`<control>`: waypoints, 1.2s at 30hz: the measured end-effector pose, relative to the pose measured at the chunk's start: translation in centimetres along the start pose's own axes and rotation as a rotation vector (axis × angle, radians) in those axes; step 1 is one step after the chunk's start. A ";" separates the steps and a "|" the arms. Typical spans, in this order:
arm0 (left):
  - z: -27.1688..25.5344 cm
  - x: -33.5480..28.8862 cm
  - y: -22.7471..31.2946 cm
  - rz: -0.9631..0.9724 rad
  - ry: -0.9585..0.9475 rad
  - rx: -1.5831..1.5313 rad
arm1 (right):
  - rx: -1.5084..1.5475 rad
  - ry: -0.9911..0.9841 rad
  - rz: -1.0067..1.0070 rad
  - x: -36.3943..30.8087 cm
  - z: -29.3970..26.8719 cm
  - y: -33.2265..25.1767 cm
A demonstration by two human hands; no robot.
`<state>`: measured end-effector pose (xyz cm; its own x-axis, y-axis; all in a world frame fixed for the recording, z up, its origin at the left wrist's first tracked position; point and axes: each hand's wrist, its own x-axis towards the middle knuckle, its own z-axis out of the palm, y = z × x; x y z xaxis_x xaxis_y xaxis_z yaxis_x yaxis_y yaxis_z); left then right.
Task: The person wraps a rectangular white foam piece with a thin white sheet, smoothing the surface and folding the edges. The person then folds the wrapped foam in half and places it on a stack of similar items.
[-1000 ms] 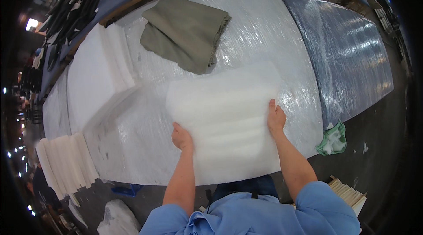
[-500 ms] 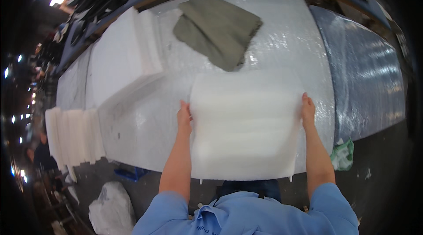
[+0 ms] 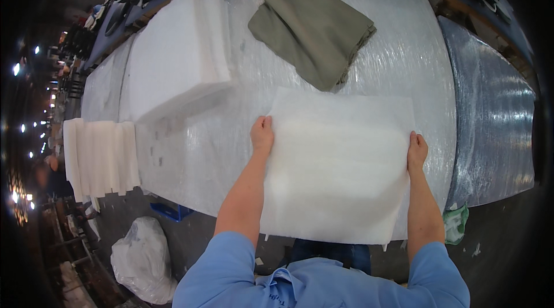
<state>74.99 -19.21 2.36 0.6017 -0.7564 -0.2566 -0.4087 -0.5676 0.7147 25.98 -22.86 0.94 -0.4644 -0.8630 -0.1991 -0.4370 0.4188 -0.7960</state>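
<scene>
So the white batting sheet lies flat at the desk's near edge, long axis left-right, left hand and right hand fingers clamped on its opposite side edges.

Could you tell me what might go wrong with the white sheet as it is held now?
The white padding sheet is held only at its side edges by the left hand and right hand, so its middle may sag or crease. Its near edge hangs past the table edge, so it might slide off. Its far edge lies close to the green cloth and could catch it.
</scene>
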 end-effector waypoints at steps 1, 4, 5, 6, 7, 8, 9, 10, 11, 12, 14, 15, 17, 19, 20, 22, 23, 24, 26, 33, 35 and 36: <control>0.0 0.0 -0.4 -0.025 -0.002 0.027 | -0.015 0.003 -0.007 -0.2 0.2 0.2; 0.0 0.5 -1.1 0.056 0.084 -0.052 | -0.032 0.003 0.016 0.2 0.8 0.2; 0.0 0.5 -1.3 0.057 0.083 -0.021 | -0.067 -0.003 0.019 0.1 0.9 0.2; 0.3 0.8 -1.1 0.071 0.080 -0.002 | -0.097 0.006 0.015 0.4 0.4 0.2; 0.4 1.1 -0.9 0.087 0.077 0.017 | -0.126 0.016 0.011 0.6 0.2 0.2; 0.1 1.1 -1.0 0.089 0.071 0.039 | -0.130 0.031 -0.035 0.4 0.6 0.3; 0.4 1.1 0.1 0.116 0.045 0.062 | -0.129 0.074 -0.066 0.5 0.5 1.0; 0.8 0.9 -0.2 0.120 0.012 0.050 | -0.166 0.121 -0.121 0.6 0.0 0.8; 1.0 0.8 0.2 0.092 -0.047 0.017 | -0.106 0.055 -0.058 0.6 -0.7 0.8; 0.5 0.8 0.4 0.065 -0.100 -0.011 | -0.038 -0.016 -0.002 0.7 -1.3 0.3; -2.4 0.1 -0.8 0.037 -0.012 0.020 | 0.054 -0.022 0.104 -0.6 -1.1 -2.8; -4.0 -0.3 -1.3 0.062 0.070 -0.017 | 0.100 -0.017 0.152 -1.1 -1.9 -4.1; -4.8 -1.8 -0.8 0.141 0.182 -0.124 | 0.079 0.127 0.026 -2.0 -5.9 -3.1; -5.6 -4.0 0.2 0.168 0.160 -0.202 | 0.118 0.173 -0.046 -4.1 -7.7 -2.0; -5.6 -5.5 0.2 0.144 0.097 -0.218 | 0.172 0.139 -0.059 -5.9 -6.8 -2.1; -4.4 -7.9 0.3 0.148 0.019 -0.115 | 0.163 0.007 -0.045 -8.6 -4.8 -2.9; -3.1 -8.7 0.4 0.177 0.004 0.008 | 0.028 -0.016 -0.036 -9.6 -3.3 -3.7; -2.0 -9.4 0.6 0.205 -0.013 0.128 | -0.110 -0.035 -0.029 -10.2 -2.2 -4.4; 0.2 -9.8 2.2 0.205 0.016 0.211 | -0.193 0.005 -0.060 -9.9 -1.1 -3.8; 1.9 -8.3 3.8 -0.068 0.111 0.184 | -0.288 -0.012 0.076 -8.5 0.5 -5.1; 1.8 -7.8 3.6 -0.104 0.083 0.156 | -0.312 -0.130 0.177 -7.7 0.2 -5.5; 1.9 -7.6 3.9 -0.120 0.063 0.141 | -0.325 -0.184 0.232 -7.3 -0.1 -5.6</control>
<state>67.56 -16.30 5.84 0.6917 -0.6612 -0.2905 -0.4209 -0.6960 0.5818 31.69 -18.89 6.88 -0.4471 -0.7592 -0.4730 -0.5708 0.6493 -0.5027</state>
